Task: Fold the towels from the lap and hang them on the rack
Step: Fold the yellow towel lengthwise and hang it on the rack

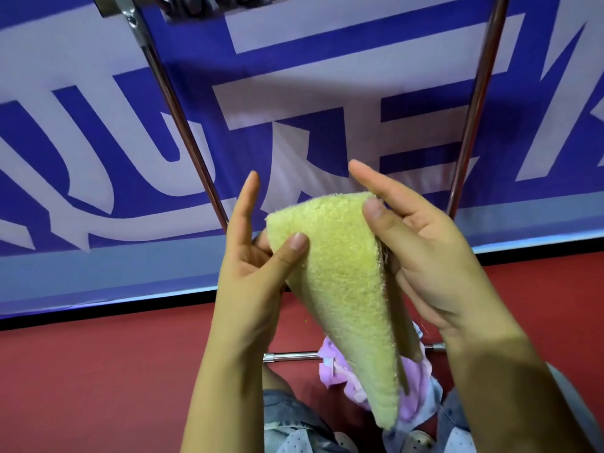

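A folded yellow towel (340, 289) hangs upright between both hands, its narrow end pointing down toward the lap. My left hand (251, 266) pinches its upper left edge, thumb on the front face and fingers behind. My right hand (421, 253) pinches the upper right corner with its thumb, index finger stretched out above. A pink towel (340, 367) lies bunched on the lap below, partly hidden by the yellow one. The metal rack rises ahead with a left leg (186, 138), a right leg (474, 119) and a low crossbar (291, 356).
A blue and white banner (294, 93) covers the wall behind the rack. Red floor (98, 371) spreads left and right. My knees in blue-grey patterned fabric (291, 423) fill the bottom of the view.
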A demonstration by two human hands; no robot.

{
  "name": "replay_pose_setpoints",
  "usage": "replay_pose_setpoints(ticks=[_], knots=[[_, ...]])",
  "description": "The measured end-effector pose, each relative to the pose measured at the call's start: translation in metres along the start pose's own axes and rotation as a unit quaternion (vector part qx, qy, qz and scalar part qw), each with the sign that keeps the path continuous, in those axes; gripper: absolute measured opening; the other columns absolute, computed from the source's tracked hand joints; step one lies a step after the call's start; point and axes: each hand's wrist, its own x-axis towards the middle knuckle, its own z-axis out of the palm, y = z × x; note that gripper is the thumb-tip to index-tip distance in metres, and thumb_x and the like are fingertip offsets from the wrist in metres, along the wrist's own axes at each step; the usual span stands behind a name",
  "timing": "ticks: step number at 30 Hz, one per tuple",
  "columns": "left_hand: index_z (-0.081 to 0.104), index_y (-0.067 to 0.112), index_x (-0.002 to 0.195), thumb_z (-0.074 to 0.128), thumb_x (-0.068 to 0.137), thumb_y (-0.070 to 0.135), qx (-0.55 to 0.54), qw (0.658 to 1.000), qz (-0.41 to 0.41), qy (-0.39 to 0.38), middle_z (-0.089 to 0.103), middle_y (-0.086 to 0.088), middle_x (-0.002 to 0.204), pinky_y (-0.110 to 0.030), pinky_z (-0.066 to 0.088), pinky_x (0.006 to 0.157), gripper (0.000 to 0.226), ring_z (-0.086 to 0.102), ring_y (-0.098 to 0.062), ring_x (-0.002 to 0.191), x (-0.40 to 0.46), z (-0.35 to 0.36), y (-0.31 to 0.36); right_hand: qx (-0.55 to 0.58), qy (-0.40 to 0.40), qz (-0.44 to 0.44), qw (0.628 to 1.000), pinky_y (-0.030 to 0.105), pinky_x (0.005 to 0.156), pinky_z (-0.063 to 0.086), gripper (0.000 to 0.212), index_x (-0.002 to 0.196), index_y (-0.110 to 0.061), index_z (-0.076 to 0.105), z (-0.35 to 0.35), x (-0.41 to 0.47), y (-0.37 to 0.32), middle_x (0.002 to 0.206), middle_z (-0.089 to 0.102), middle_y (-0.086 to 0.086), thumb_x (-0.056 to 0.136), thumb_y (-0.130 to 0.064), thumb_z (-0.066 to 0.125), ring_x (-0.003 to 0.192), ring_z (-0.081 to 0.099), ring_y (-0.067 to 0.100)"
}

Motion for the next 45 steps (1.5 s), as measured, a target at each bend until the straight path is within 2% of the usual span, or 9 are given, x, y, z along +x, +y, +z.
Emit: replay_pose_setpoints(ticks=[4,7,9,13,18,21,34,40,45], knots=[[0.049,0.044,0.133,0.066,0.078,0.005,0.002,1.000,0.023,-0.003,0.050,-0.012,0.067,-0.024,0.052,0.068,0.070,0.054,-0.017,0.067,0.005,0.008,0.002,-0.124,-0.025,0.018,0.992,0.045,0.107,0.039,0.057,0.126,-0.042,0.053,-0.009,-0.004,0.001,0.122,0.061,0.022,0.073,-0.051,0.068,0.119,0.056,0.032],[0.047,0.043,0.135,0.067,0.078,0.006,0.012,1.000,0.025,0.000,0.045,-0.011,0.065,-0.023,0.051,0.067,0.071,0.051,-0.015,0.065,0.004,0.012,0.000,-0.126,-0.020,-0.010,0.992,0.032,0.098,0.048,0.049,0.123,-0.037,0.057,-0.013,-0.004,0.003,0.119,0.067,0.001,0.076,-0.029,0.071,0.108,0.062,0.011],[0.046,0.043,0.135,0.068,0.077,0.007,0.009,1.000,0.025,-0.005,0.054,-0.003,0.062,-0.021,0.052,0.067,0.071,0.057,-0.010,0.064,0.004,0.011,0.001,-0.120,0.000,-0.034,0.992,0.031,0.094,0.051,0.044,0.117,-0.034,0.062,-0.012,-0.002,0.004,0.116,0.068,-0.001,0.078,-0.017,0.071,0.103,0.064,0.009],[0.045,0.039,0.133,0.068,0.075,-0.001,0.015,0.999,0.028,-0.006,0.067,-0.001,0.075,-0.024,0.054,0.073,0.074,0.066,-0.011,0.077,0.001,0.008,0.007,-0.102,0.035,-0.054,0.993,0.044,0.103,0.044,0.038,0.114,-0.033,0.065,-0.007,0.003,0.006,0.121,0.065,0.003,0.078,-0.020,0.066,0.115,0.059,0.016],[0.046,0.030,0.137,0.069,0.074,0.005,0.008,0.998,0.042,0.048,0.058,-0.001,0.070,-0.023,0.053,0.071,0.072,0.060,-0.010,0.072,0.004,0.007,0.009,-0.152,-0.074,-0.017,0.986,0.043,0.103,0.044,0.059,0.130,-0.045,0.047,-0.005,-0.001,0.006,0.130,0.060,0.001,0.078,-0.026,0.068,0.120,0.056,0.016],[0.046,0.031,0.134,0.066,0.072,0.008,0.009,0.998,0.037,0.049,0.052,-0.003,0.068,-0.017,0.050,0.064,0.069,0.056,-0.008,0.067,0.004,0.010,0.005,-0.152,-0.057,-0.040,0.986,0.045,0.106,0.040,0.058,0.128,-0.044,0.049,-0.008,-0.001,0.004,0.135,0.056,-0.003,0.080,-0.017,0.064,0.126,0.050,0.015],[0.054,0.028,0.121,0.066,0.077,0.001,0.037,0.993,0.108,0.039,0.063,0.007,0.071,-0.024,0.050,0.076,0.053,0.061,-0.008,0.075,0.010,0.017,0.017,-0.227,0.019,-0.127,0.965,0.040,0.102,0.045,0.043,0.119,-0.037,0.059,-0.006,0.002,-0.010,0.122,0.064,-0.012,0.079,-0.020,0.067,0.116,0.057,0.005],[0.054,0.029,0.119,0.067,0.075,0.002,0.047,0.991,0.125,0.027,0.064,0.005,0.073,-0.028,0.052,0.078,0.054,0.061,-0.011,0.077,0.019,0.017,0.032,-0.177,-0.039,-0.163,0.970,0.018,0.086,0.050,0.038,0.116,-0.028,0.058,-0.007,0.014,-0.029,0.102,0.069,-0.018,0.085,-0.006,0.059,0.096,0.062,-0.002],[0.057,0.030,0.107,0.078,0.064,0.004,0.049,0.988,0.138,0.049,0.061,0.011,0.084,-0.023,0.052,0.067,0.055,0.057,-0.011,0.073,0.036,0.013,0.050,-0.115,-0.051,-0.175,0.976,0.019,0.079,0.052,0.036,0.112,-0.028,0.062,0.000,0.036,-0.046,0.095,0.071,-0.009,0.083,-0.009,0.058,0.088,0.065,0.004]])
